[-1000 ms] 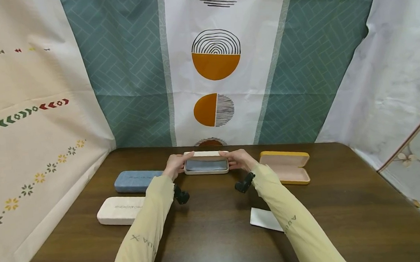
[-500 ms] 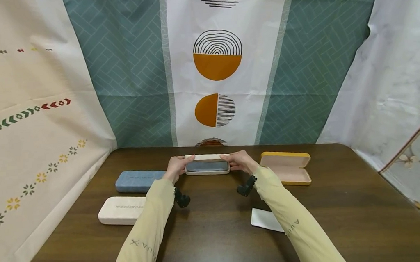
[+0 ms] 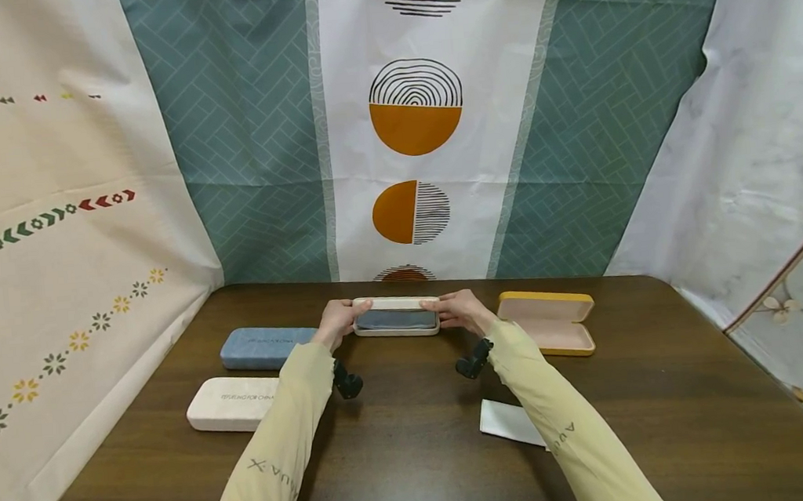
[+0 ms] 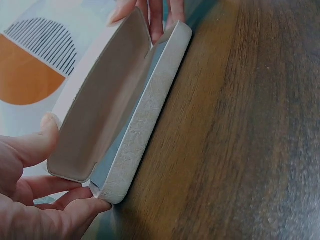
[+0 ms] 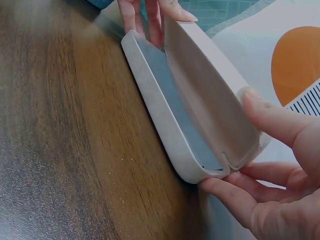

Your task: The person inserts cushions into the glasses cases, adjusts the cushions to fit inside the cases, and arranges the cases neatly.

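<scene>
A white glasses case stands partly open at the far middle of the table, its lid tilted up. Inside the case lies a grey-blue cloth, flat along the bottom. My left hand holds the left end, thumb on the lid and fingers at the base, as the left wrist view shows. At the right end my right hand grips in the same way, its thumb pressing the lid's edge.
On the left lie a closed blue glasses case and a closed white one, partly behind my left sleeve. An open yellow case stands at the right. A folded white cloth-like piece lies beside my right forearm. Curtains hang behind the table.
The lid of the held case has come down slightly, with both thumbs on it. Both hands keep their hold at the ends. The other cases have stayed in place.
</scene>
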The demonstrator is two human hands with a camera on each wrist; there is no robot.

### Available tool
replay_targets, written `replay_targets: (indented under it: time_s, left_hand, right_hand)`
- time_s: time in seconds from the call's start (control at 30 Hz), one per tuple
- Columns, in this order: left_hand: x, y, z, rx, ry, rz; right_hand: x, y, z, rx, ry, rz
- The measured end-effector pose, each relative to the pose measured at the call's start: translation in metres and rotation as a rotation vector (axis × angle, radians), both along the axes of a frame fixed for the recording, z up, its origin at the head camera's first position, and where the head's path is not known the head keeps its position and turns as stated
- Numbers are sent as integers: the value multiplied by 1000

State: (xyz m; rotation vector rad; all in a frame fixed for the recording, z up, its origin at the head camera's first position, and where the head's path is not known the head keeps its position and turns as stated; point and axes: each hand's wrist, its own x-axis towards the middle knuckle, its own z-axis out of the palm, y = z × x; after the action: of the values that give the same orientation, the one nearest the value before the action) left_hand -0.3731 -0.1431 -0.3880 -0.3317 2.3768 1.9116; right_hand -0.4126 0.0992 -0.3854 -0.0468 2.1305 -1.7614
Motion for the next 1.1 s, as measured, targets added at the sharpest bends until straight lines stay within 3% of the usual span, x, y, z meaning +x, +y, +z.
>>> replay_targets:
  time_s: [0.7,1.1]
  left_hand:
    - [1,1,-1,-40,22,4]
    - [1,-5,-3,61,15,-21]
  right_hand:
    - [-1,4,-3,20,33,18]
    - [-1,6,-9,21,57,9]
